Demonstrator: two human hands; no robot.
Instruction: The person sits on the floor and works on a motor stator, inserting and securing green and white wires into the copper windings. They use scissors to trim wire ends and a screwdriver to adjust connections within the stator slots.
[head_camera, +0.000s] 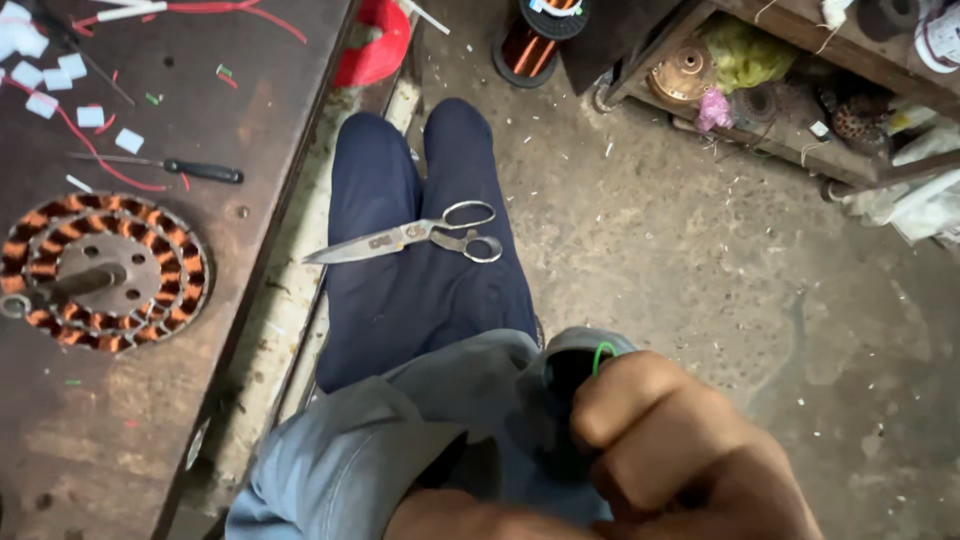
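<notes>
Closest to the lens was your right hand (668, 440), curled into a fist at the bottom edge, its wrist cut off by the frame. A thin green wire (601, 354) looped out above the knuckles, pinched somewhere inside the closed fingers; how much of it you held could not be made out. Your fist pressed against a dark opening in the grey cloth (470, 385) bunched over your lap, and what lay inside that fold was hidden. Your left hand never showed, so I cannot tell its state.

Farther out, a pair of steel scissors (412, 235) lay shut across your navy trouser legs (415, 240). To your left, on the rusty bench (120, 430), sat a round stator with copper windings (102, 270), partly cut by the frame edge, and beyond it a black-handled screwdriver (160, 166). Farthest off, a spool of copper wire (535, 35) stood half out of view.
</notes>
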